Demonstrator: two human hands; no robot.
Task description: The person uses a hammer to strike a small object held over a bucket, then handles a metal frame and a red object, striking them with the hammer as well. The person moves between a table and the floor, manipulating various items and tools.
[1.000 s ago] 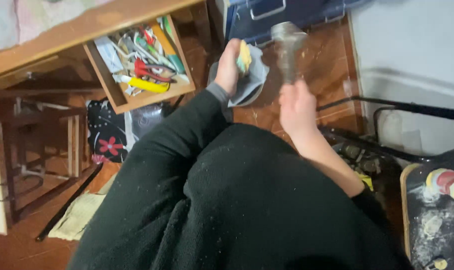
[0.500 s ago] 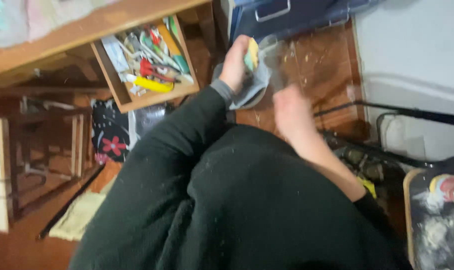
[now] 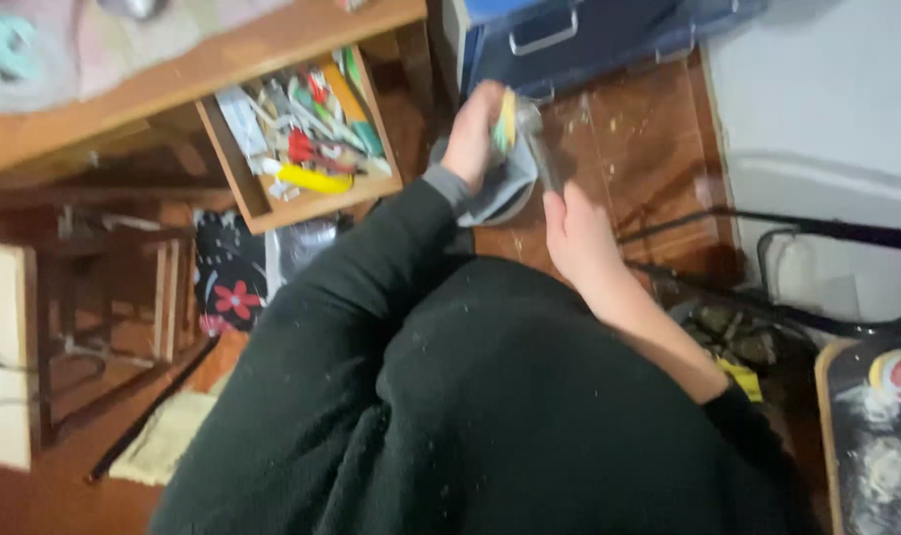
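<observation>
Head view: the left hand is clamped on a yellow sponge and grey cloth; the right hand grips a blurred, probably metal tool touching them. The open wooden drawer holds jumbled pliers and utensils

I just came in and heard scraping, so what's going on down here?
A person in a dark sweater holds a yellow sponge and a grey cloth in the left hand, pressed against a grey metal tool gripped in the right hand. The picture is blurred, so the tool's kind is unclear. Beside them a wooden drawer full of tools stands open.
</observation>
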